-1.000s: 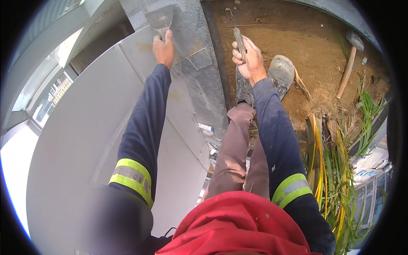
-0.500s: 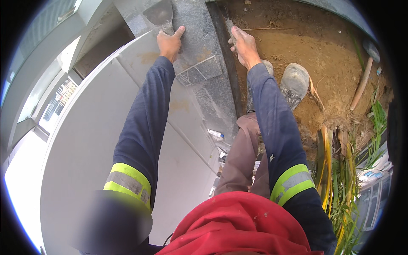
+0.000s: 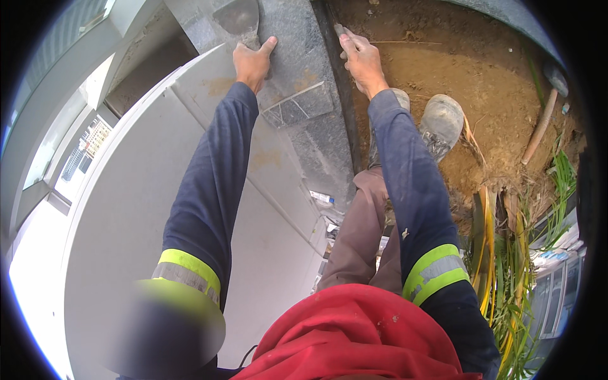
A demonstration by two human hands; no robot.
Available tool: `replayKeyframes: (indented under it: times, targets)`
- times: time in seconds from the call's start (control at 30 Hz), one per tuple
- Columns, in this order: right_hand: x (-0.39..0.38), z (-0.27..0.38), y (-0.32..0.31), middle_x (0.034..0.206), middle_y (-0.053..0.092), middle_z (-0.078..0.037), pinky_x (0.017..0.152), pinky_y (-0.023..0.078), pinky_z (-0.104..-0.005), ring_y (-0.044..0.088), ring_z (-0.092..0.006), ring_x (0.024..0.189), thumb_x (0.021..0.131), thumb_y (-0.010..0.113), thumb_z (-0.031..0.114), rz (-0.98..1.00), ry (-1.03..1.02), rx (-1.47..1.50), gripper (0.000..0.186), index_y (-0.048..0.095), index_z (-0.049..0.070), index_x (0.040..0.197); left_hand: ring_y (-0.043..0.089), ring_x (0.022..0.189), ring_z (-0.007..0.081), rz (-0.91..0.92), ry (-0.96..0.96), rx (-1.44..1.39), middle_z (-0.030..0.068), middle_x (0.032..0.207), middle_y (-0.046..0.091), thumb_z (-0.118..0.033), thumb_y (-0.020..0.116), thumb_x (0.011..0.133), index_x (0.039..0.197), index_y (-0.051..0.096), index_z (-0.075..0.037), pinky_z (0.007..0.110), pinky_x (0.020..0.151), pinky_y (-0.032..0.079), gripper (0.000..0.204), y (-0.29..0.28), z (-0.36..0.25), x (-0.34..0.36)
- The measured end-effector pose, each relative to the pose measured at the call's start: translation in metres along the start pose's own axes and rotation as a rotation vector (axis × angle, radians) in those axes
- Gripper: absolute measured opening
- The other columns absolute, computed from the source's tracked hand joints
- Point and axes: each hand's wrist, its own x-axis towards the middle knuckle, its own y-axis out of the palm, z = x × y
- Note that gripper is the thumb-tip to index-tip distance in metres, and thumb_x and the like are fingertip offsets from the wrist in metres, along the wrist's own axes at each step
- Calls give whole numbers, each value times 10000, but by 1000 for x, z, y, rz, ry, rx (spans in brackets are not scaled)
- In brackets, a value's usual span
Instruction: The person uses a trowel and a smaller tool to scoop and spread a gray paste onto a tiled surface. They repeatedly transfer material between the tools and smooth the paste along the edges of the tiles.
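Observation:
At the top of the view my left hand is closed round the handle of a wide, flat-bladed scraper. The blade is smeared grey and lies over the grey stone ledge, pointing away from me. My right hand is closed on a slim grey-handled tool, over the dark edge where ledge meets soil. Its working end cannot be made out.
A brown soil bed lies to the right, under my dusty shoe. A wooden-handled hammer and cut palm leaves are farther right. A white panelled wall drops away left. A white tube lies by the ledge.
My right hand has shifted slightly and its fingers have turned; less of the slim tool shows beyond them. The left hand and scraper have barely moved.

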Motion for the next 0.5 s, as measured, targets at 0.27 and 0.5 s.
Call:
replayKeyframes:
  times: [0.27, 0.5]
  targets:
    - [10, -2, -4, 1300, 656, -203, 1017, 483, -372, 635, -330, 1186, 1015, 641, 368, -12, -418, -475, 481, 669, -2, 1321, 602, 684, 166, -55, -20, 120, 117, 883, 665, -246, 875, 853, 1025, 630, 133, 353, 566, 487, 483, 2, -6, 0]
    - [2, 37, -34, 1271, 656, -235, 1033, 486, -409, 633, -371, 1188, 1005, 637, 373, 102, -322, -624, 488, 682, -20, 1292, 574, 647, 148, 13, -90, 7, 91, 834, 642, -200, 863, 867, 953, 636, 84, 343, 540, 464, 373, -1, -3, 0]
